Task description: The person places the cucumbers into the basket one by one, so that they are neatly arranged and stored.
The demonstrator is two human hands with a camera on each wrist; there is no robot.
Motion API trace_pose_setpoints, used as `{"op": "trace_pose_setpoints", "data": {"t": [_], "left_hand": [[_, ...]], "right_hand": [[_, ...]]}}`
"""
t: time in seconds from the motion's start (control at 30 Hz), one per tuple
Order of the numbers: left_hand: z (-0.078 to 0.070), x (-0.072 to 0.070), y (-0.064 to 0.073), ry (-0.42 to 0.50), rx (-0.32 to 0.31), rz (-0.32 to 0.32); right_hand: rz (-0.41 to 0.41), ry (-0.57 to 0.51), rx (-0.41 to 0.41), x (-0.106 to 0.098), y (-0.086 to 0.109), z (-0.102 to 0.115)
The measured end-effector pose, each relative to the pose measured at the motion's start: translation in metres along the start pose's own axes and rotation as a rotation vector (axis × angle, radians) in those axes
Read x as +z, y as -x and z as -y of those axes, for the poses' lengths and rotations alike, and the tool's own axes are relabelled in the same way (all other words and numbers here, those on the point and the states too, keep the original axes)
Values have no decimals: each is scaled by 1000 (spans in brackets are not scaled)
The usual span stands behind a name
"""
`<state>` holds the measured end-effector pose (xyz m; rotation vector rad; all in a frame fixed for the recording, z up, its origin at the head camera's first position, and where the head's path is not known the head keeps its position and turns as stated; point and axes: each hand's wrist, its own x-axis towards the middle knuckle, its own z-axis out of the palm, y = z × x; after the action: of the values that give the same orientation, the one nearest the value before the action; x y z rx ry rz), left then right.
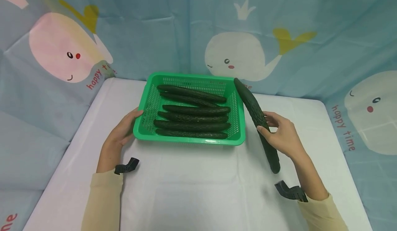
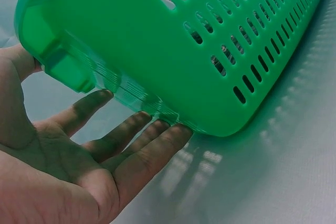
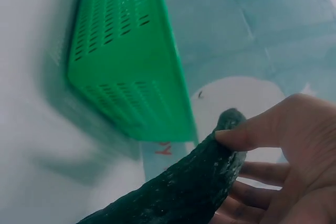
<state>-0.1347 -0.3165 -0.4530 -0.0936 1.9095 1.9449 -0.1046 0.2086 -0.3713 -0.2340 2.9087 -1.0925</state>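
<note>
My left hand (image 1: 124, 127) holds the left end of a green plastic basket (image 1: 189, 140), thumb over the rim. In the left wrist view its fingertips (image 2: 181, 131) press against the basket's outer end wall. Several dark green cucumbers (image 1: 196, 110) lie side by side across the basket's floor. To the right of the basket, my right hand (image 1: 283, 134) grips one long cucumber (image 1: 252, 105) around its middle, between thumb and fingers. That cucumber slants, its far end overlapping the basket's right back corner in the head view and its near end pointing toward me.
A white cloth (image 1: 192, 186) covers the table under the basket. Behind and on both sides hangs a light blue curtain (image 1: 139, 44) printed with whales. Each wrist carries a small black mount (image 1: 127, 166) near the beige sleeve (image 1: 103, 200).
</note>
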Motion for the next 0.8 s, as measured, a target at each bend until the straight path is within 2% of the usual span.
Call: {"op": "trace_pose_setpoints", "data": {"t": [0.33,0.53,0.8], "left_hand": [[2,0,-2,19,20,23],[1,-1,-1,30,18,19],[0,-2,-1,18,13,9]], "right_hand": [[28,41,-87,-7,-22,40],[56,111,-111,-1,-38,68],[102,190,-190,10,-57,95]]}}
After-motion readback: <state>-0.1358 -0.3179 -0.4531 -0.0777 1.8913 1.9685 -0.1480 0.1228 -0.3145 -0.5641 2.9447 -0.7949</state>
